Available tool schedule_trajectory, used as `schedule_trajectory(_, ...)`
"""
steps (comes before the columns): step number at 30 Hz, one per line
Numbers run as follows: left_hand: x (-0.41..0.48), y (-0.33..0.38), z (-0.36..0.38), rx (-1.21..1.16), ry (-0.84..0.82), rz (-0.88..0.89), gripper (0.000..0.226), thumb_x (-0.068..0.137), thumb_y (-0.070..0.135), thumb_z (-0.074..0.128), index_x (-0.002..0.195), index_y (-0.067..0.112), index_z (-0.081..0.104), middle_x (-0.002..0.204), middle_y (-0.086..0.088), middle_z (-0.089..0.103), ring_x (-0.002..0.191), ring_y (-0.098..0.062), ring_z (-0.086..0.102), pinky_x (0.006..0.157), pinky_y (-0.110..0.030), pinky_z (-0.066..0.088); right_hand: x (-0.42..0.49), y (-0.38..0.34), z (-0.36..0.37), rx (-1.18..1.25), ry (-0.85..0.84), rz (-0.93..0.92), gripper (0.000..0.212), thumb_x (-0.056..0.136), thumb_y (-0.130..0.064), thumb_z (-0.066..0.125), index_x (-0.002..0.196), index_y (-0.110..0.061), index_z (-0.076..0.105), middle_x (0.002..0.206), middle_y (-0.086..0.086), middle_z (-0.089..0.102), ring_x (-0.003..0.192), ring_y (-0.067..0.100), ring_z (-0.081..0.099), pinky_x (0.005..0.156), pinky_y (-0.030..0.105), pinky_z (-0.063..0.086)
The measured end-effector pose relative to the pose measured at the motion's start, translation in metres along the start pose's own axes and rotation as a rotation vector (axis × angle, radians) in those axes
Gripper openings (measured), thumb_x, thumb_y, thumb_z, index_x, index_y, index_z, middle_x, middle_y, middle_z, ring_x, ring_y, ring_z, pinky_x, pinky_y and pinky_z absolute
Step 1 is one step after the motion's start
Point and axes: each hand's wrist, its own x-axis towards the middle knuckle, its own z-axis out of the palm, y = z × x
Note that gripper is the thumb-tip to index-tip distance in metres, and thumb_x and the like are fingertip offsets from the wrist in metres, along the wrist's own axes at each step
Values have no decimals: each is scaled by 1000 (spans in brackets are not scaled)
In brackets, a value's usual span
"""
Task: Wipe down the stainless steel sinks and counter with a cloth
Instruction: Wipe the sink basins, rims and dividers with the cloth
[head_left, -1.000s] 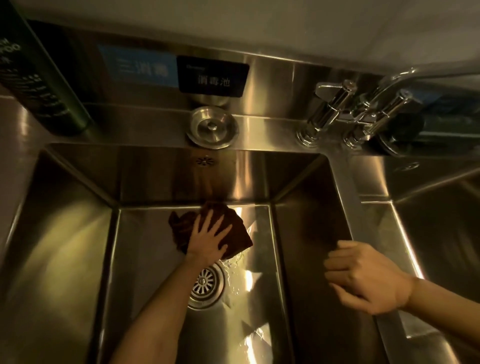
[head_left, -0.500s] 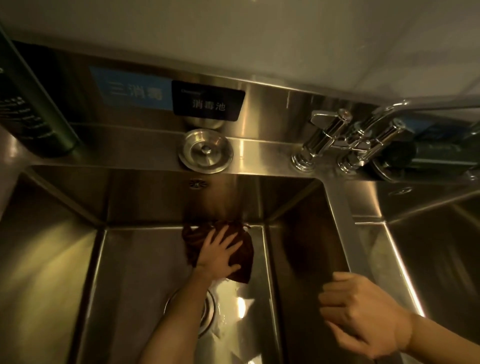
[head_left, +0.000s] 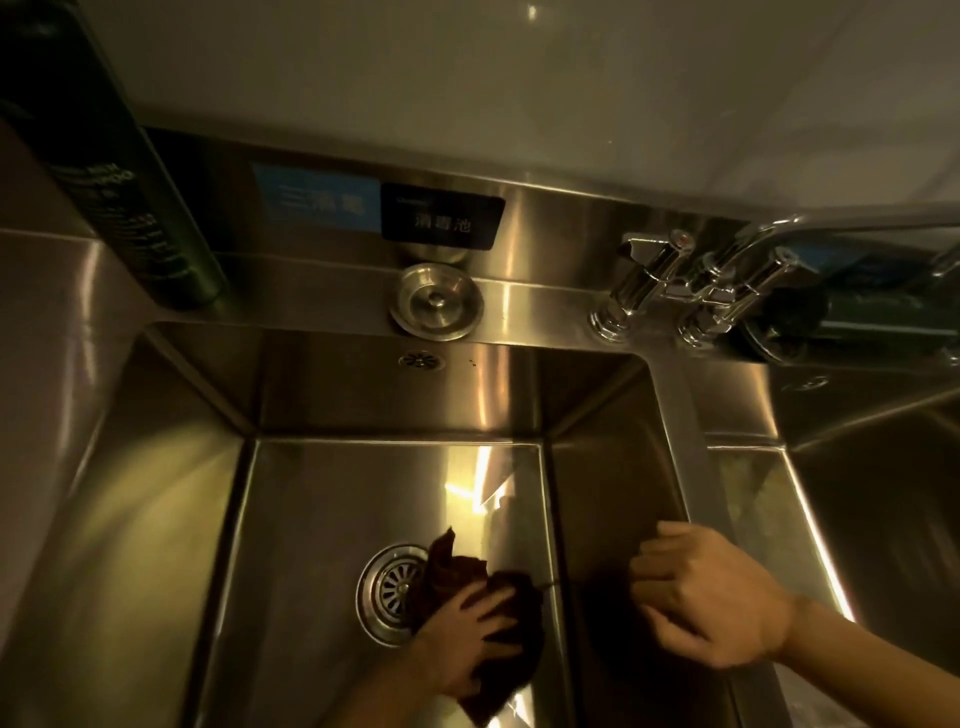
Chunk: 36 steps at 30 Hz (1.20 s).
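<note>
A dark brown cloth (head_left: 458, 567) lies on the floor of the left steel sink (head_left: 332, 509), just right of the round drain strainer (head_left: 390, 592). My left hand (head_left: 467, 642) presses down on the cloth with its fingers spread. My right hand (head_left: 719, 605) rests on the divider (head_left: 680, 441) between the two basins, fingers loosely curled and holding nothing. The right sink (head_left: 883, 530) shows only in part.
A drain plug lid (head_left: 436, 301) sits on the back ledge beneath a black label (head_left: 441, 218). Chrome faucet valves (head_left: 675, 291) stand at the back right. A tall dark green bottle (head_left: 104, 156) stands on the counter (head_left: 41, 322) at the left.
My left hand has dragged the cloth from the sink's back wall toward me, ending beside the drain. My right hand has stayed on the divider.
</note>
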Motion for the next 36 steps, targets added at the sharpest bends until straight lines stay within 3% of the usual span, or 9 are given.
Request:
schedule_trajectory(3, -21, 4, -26, 54, -93, 73, 49, 77, 64, 52, 125, 56, 47, 142, 23, 43, 140, -13, 29, 113, -53, 0, 1, -1, -3, -68, 0, -15, 22, 78, -36, 52, 57, -28, 52, 62, -12, 53, 60, 5, 47, 64, 21, 27)
schedule_trajectory(7, -43, 5, -55, -360, 42, 25, 56, 92, 29, 51, 145, 28, 33, 159, 4, 10, 145, -20, -10, 115, -50, -6, -1, -1, -2, -145, -48, 4, 24, 77, -40, 49, 56, -29, 55, 61, -13, 54, 58, 4, 51, 63, 21, 35)
schedule_trajectory(11, -124, 37, -81, -493, 70, -188, 54, 94, 29, 45, 146, 26, 31, 158, 3, 18, 146, -20, -2, 115, -47, -2, 2, -10, -7, -173, -108, 59, 22, 79, -38, 53, 60, -27, 59, 64, -10, 60, 61, 8, 59, 65, 20, 45)
schedule_trajectory(14, -196, 77, -98, -552, 143, -388, 49, 97, 34, 40, 144, 22, 37, 152, 2, 33, 144, -16, 16, 117, -38, 6, 11, -19, -2, -231, -365, 207, 28, 89, -37, 48, 107, -22, 62, 114, 1, 63, 108, 20, 58, 99, 34, 36)
schedule_trajectory(18, -283, 137, -100, -582, 479, -676, 37, 93, 44, 39, 103, 31, 72, 108, 14, 70, 110, -10, 62, 91, -25, 48, 43, -83, 42, -35, -433, 307, 47, 91, -31, 51, 136, -21, 43, 143, 6, 36, 129, 29, 38, 101, 42, 38)
schedule_trajectory(21, -321, 168, -91, -614, 484, -844, 73, 100, 46, 8, 98, 20, 75, 105, 5, 72, 106, -19, 65, 98, -28, 33, 69, -129, 76, 7, -441, 135, 59, 90, -32, 55, 144, -25, 32, 151, 3, 26, 138, 30, 26, 106, 46, 37)
schedule_trajectory(24, -332, 176, -81, -607, 509, -970, 72, 101, 46, 9, 103, 16, 74, 110, 0, 70, 112, -21, 62, 106, -24, 18, 94, -137, 106, -49, -495, 101, 84, 85, -28, 64, 151, -29, 11, 160, -1, 1, 146, 31, 0, 111, 59, 22)
schedule_trajectory(29, -324, 181, -74, -624, 604, -1054, 62, 100, 44, 18, 105, 15, 73, 111, -2, 70, 115, -24, 59, 102, -30, 29, 117, -129, 151, -55, -649, 232, 97, 84, -40, 64, 149, -37, -8, 158, 3, -17, 142, 46, -7, 103, 71, 23)
schedule_trajectory(36, -322, 187, -75, -630, 619, -1152, 41, 91, 32, 38, 104, 16, 73, 112, 1, 70, 117, -19, 57, 101, -28, 30, 64, -89, 203, 183, -693, 376, 91, 83, -48, 64, 150, -33, 5, 155, 18, -12, 144, 42, 7, 117, 47, 21)
